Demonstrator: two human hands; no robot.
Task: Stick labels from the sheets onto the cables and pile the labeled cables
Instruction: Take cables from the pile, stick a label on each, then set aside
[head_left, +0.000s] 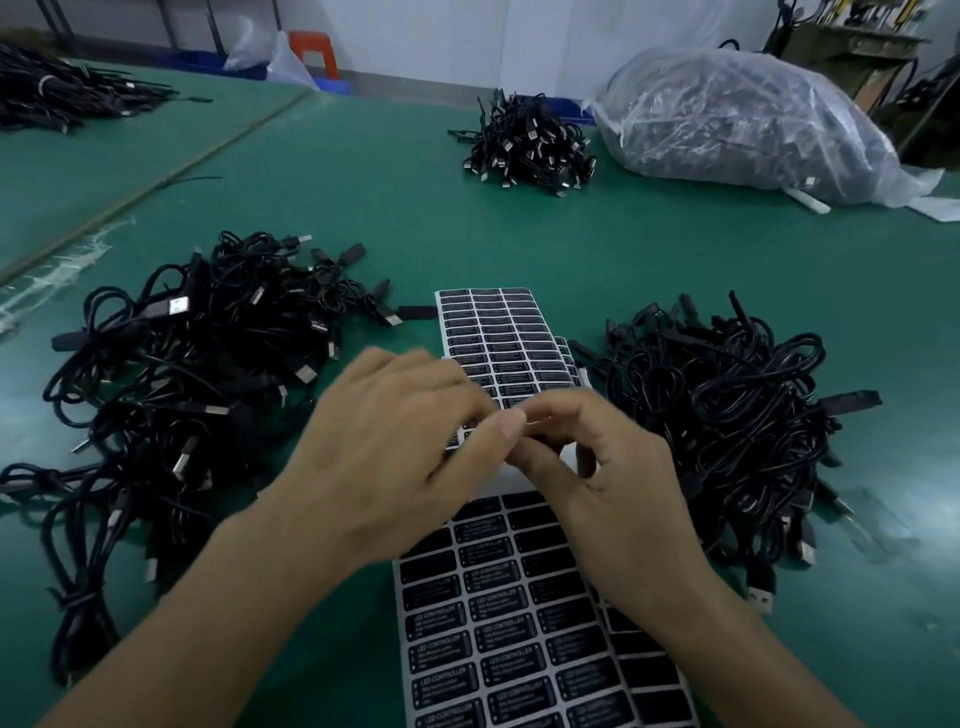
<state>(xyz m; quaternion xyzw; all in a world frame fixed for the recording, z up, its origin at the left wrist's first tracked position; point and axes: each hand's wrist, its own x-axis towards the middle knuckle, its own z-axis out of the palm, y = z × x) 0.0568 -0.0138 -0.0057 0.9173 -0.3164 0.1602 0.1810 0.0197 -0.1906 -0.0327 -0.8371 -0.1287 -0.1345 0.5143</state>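
Two label sheets lie in front of me on the green table, a far label sheet (498, 332) and a near label sheet (509, 623), both carrying rows of black labels. My left hand (395, 447) is motion-blurred; its fingers lie fairly straight across the far sheet and its thumb meets my right hand's fingertips. My right hand (613, 493) has thumb and forefinger curled together, pinching a pale bit of the label sheet where the two sheets meet. What exactly is pinched is partly hidden. A tangled pile of black cables (182, 374) lies to the left and another cable pile (727, 426) to the right.
A smaller heap of black cables (530, 140) sits farther back in the middle. A big clear plastic bag of cables (737, 119) lies at the back right. More cables (62, 93) rest on the adjoining table at far left. An orange stool (311, 52) stands beyond.
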